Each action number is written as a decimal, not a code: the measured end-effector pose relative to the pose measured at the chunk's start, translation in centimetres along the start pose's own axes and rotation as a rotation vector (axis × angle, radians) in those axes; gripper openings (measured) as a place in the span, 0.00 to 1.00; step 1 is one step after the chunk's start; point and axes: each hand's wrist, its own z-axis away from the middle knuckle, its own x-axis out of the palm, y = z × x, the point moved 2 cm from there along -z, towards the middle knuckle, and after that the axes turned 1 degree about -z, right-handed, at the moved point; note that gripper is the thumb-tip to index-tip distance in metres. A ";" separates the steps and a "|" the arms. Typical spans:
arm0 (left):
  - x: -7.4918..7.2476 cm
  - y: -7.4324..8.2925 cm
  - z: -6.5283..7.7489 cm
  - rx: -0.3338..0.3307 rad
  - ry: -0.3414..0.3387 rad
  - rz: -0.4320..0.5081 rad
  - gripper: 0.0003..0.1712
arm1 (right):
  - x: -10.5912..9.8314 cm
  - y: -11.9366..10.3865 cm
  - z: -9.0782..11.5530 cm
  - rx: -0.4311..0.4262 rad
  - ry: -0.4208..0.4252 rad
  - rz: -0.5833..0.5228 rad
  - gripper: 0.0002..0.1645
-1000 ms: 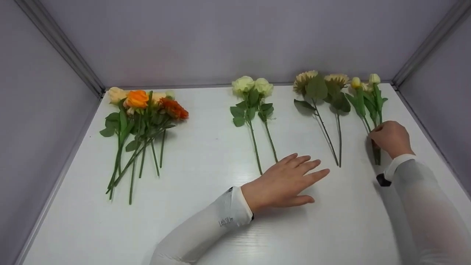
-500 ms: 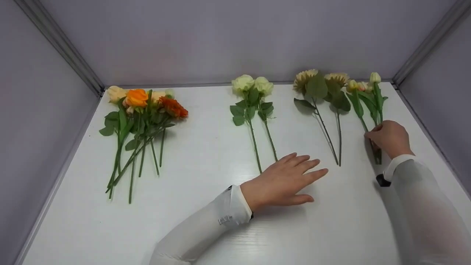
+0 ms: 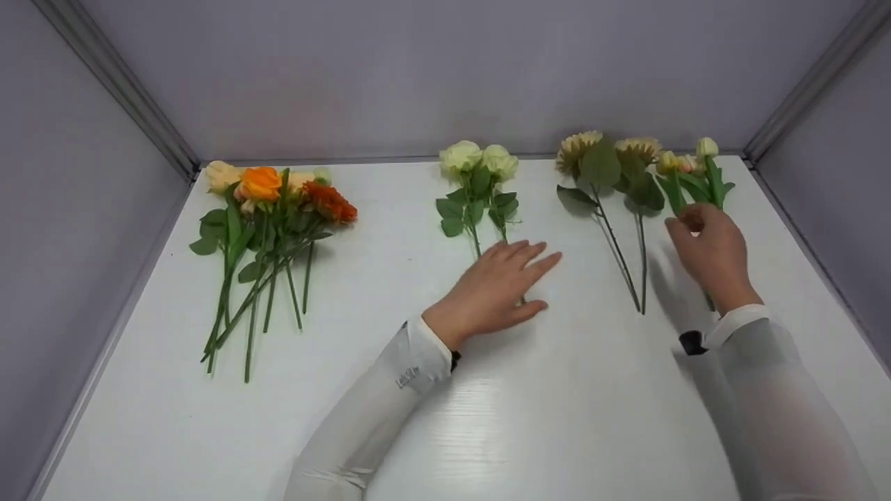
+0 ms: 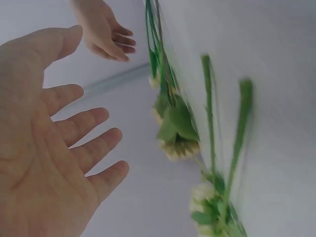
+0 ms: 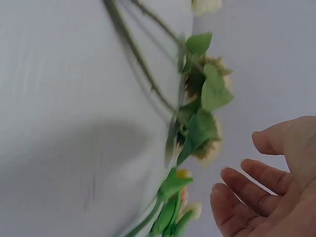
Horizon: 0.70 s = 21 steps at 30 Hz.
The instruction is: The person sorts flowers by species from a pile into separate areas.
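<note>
My left hand (image 3: 491,289) is above the stems of two pale green-white roses (image 3: 461,158); in the left wrist view its fingers (image 4: 96,148) are spread and hold nothing. My right hand (image 3: 713,257) is raised over the stems of several tulips (image 3: 707,147) at the right. The right wrist view shows its fingers (image 5: 247,192) loosely bent, with nothing between them. Part of the tulip stems is hidden behind this hand. Left of the tulips lie two beige sunflower-like flowers (image 3: 578,149) with broad leaves and dark stems.
A mixed pile of flowers lies on the left of the white table (image 3: 174,417), including an orange rose (image 3: 261,184) and a red-orange flower (image 3: 330,202). Grey panels (image 3: 473,76) enclose the back and sides, close behind the flower heads.
My right hand has let go of the tulip stems, after shifting a tulip slightly, and moved up and left. My left hand has moved left and farther forward over the rose stems.
</note>
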 end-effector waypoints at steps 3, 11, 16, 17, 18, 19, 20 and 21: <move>-0.1 -3.4 0.4 -0.149 0.024 -0.007 0.41 | 2.0 -2.9 0.7 -0.087 -0.048 -0.001 0.38; -1.8 -7.8 2.3 -0.323 0.127 0.023 0.36 | 7.1 -10.6 3.1 -0.353 -0.217 0.064 0.39; -3.0 -8.5 3.8 -0.344 0.164 0.002 0.32 | 9.1 -12.5 4.6 -0.424 -0.263 0.083 0.40; -3.4 -8.7 4.3 -0.354 0.188 0.002 0.30 | 9.3 -12.6 4.7 -0.427 -0.269 0.090 0.40; -3.8 -9.1 4.8 -0.369 0.223 -0.002 0.28 | 9.6 -12.6 4.8 -0.429 -0.277 0.093 0.40; -4.4 -9.7 5.5 -0.392 0.256 0.003 0.26 | 9.8 -12.5 4.8 -0.432 -0.280 0.098 0.40; -5.0 -10.3 6.2 -0.419 0.301 0.002 0.24 | 9.9 -12.5 4.8 -0.431 -0.286 0.099 0.40; -5.6 -11.1 7.1 -0.445 0.358 -0.001 0.22 | 10.1 -12.4 4.8 -0.432 -0.293 0.100 0.40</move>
